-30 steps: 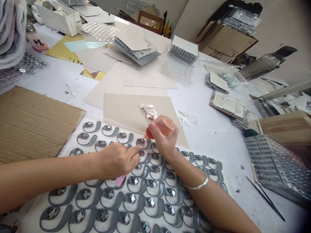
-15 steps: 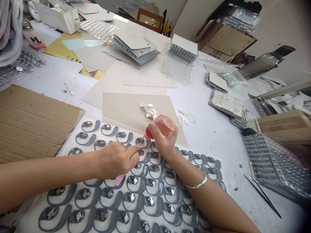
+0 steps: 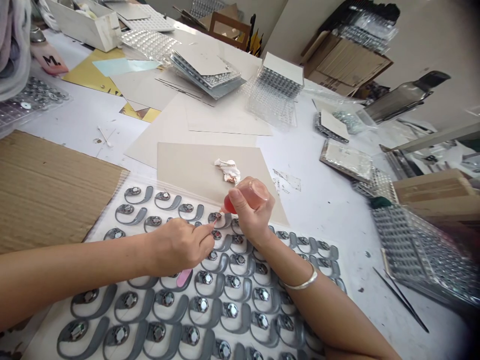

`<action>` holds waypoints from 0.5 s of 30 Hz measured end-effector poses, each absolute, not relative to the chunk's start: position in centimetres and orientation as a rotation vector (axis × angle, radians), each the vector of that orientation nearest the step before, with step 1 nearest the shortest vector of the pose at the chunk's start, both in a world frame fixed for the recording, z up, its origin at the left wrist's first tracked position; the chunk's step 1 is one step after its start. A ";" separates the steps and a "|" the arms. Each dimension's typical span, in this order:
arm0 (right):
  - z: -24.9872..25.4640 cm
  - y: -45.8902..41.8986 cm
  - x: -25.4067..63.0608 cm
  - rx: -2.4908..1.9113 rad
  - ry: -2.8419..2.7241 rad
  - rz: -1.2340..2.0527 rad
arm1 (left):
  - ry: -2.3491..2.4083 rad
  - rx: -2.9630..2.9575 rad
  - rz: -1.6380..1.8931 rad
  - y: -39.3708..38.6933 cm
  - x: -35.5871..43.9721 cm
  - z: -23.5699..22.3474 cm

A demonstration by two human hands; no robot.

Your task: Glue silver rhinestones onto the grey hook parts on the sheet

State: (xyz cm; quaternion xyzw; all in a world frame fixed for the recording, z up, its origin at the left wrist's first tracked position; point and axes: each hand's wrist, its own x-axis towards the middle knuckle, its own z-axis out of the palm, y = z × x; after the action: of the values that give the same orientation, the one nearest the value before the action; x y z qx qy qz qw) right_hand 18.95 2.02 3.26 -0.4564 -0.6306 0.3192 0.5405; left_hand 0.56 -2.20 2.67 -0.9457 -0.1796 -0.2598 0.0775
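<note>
My right hand is wrapped around a small translucent squeeze bottle with red contents, tipped so its nozzle points down-left at a grey ring-shaped piece with a round faceted centre. My left hand is closed in a pinch just left of that piece. A flat pink end of a stick sticks out below the left hand, and its thin tip seems to reach the same piece; the middle is hidden by the fingers. Many similar grey pieces stand in rows on a white sheet under both hands.
A crumpled stained tissue lies on a beige card beyond the hands. Corrugated cardboard is at the left. Tweezers and trays of small parts lie right. Card-topped stacks stand farther back.
Both hands, the bottle and the stick keep practically the same pose. The whole view has shifted very slightly.
</note>
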 end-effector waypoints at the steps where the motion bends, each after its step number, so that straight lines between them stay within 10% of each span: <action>1: 3.3 2.0 19.0 -1.083 -1.484 0.770 | -0.542 -2.824 -0.774 -2.2 0.6 2.6; 15: 3.1 2.0 19.2 -1.099 -1.458 0.818 | -0.540 -2.835 -0.776 -2.2 0.5 2.6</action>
State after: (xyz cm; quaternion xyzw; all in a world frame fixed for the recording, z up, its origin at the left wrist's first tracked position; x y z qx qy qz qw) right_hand 19.19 2.00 3.09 -0.4622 -0.6136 0.3440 0.5400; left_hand 0.51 -2.23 2.59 -0.9458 -0.1802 -0.2590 0.0765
